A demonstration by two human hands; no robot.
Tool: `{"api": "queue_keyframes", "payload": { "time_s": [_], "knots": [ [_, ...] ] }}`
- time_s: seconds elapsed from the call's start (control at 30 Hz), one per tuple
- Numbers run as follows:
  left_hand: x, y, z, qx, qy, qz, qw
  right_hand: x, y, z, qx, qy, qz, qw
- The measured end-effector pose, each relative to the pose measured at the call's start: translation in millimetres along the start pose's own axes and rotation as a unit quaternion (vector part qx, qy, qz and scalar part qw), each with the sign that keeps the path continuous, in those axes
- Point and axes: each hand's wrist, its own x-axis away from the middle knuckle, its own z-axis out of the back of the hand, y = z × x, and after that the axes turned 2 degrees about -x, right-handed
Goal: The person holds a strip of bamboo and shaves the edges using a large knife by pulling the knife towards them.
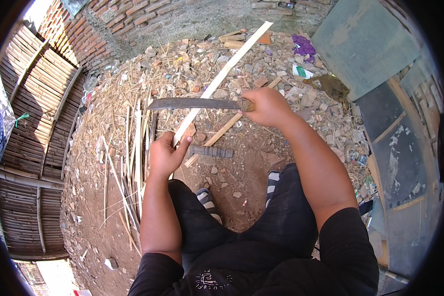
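My left hand (166, 156) is closed around the lower part of a long, pale strip of wood or split bamboo (238, 56), which slants up and away to the right. In my right hand (268, 106) is the handle of a machete, gripped tightly. Its long dark blade (195, 103) points left and crosses over the strip just beyond my left hand; whether the edge touches it I cannot tell. Beneath, on the dirt, lies a short dark ridged piece (211, 151) beside a thin wooden stick (226, 130).
Several long split strips (138, 148) are piled at my left. Rubble and dry straw cover the ground up to a brick wall (148, 17). A bamboo-slat panel (34, 89) stands left, grey-green boards (365, 44) lean right. A purple cloth (303, 45) lies far right.
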Motion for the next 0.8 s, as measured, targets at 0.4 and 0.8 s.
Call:
{"api": "queue_keyframes", "payload": {
  "time_s": [0.4,0.8],
  "knots": [
    [-0.4,-5.1,0.9,0.002,-0.005,0.004,1.000,2.9,14.4,4.0,0.000,0.067,-0.037,0.997],
    [-1.0,-6.7,-2.4,-0.001,-0.005,0.004,1.000,1.3,9.7,0.0,-0.018,0.065,0.007,0.998]
  ]
}}
